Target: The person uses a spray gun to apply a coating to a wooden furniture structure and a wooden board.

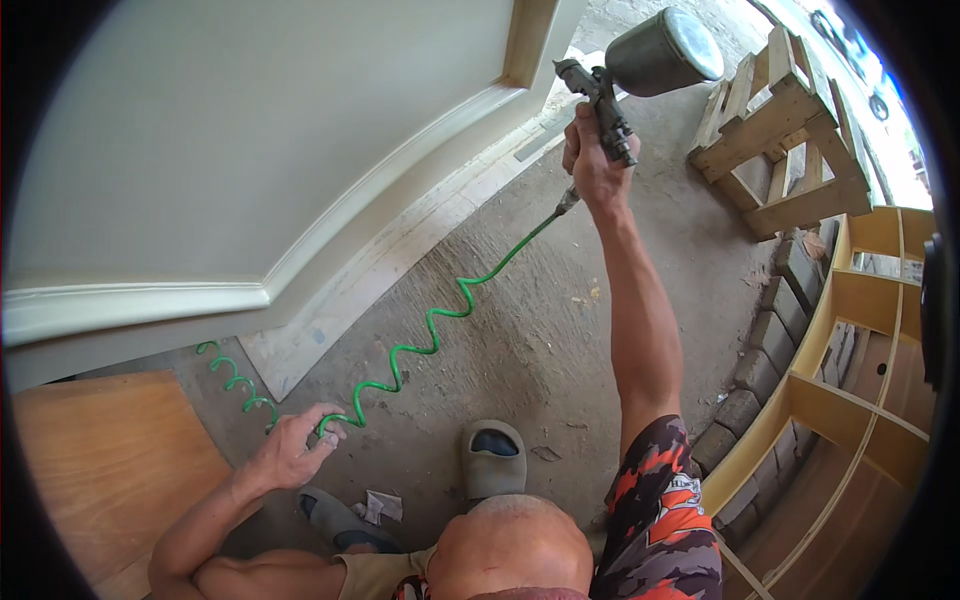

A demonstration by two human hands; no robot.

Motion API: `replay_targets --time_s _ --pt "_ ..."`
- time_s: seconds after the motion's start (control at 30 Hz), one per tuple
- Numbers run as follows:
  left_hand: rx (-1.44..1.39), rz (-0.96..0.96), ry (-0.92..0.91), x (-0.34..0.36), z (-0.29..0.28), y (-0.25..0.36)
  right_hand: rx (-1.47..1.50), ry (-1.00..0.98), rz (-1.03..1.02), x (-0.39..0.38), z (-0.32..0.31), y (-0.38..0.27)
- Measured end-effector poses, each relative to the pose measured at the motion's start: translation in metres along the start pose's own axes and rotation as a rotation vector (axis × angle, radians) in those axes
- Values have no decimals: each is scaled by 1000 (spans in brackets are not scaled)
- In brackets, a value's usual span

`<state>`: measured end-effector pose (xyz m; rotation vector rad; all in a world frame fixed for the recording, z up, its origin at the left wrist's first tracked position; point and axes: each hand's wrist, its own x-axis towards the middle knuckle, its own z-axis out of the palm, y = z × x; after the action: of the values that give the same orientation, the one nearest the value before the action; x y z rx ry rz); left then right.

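Observation:
My right hand (600,165), its arm stretched far forward, is closed round the handle of a metal spray gun (598,105). A large grey metal cup (662,52) is fixed to the gun and tips to the right. From a fitting below the grip, a green coiled air hose (432,330) runs back toward me. My left hand (300,445), low on the left, has its fingers closed on this hose. Beyond my left hand the hose's coils go on along the floor. To the left of the gun stands a large pale panel (250,150) with a white moulded border.
A rough wooden crate (790,140) stands at the far right. Grey bricks (770,345) line the right side beside a long wooden frame (870,420) with cross-pieces. A plywood board (120,450) lies at the left. Crumpled paper (380,507) is on the floor by my feet.

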<state>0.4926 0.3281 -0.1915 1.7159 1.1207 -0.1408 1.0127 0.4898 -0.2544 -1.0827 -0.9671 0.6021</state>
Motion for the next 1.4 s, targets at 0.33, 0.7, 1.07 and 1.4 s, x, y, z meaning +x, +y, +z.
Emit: replay_targets --time_s 0.33,0.7,1.07,1.4 --pt "-64 56 -75 8 8 21 -67 27 -13 58 -53 -2" --pt "-63 61 -52 2 7 33 -132 235 -97 74 -55 -20" --pt "-58 -16 -27 -24 6 10 -54 -5 -73 -11 15 -13" --pt "-48 -99 18 -63 3 -25 -99 -102 -4 -93 84 -10"
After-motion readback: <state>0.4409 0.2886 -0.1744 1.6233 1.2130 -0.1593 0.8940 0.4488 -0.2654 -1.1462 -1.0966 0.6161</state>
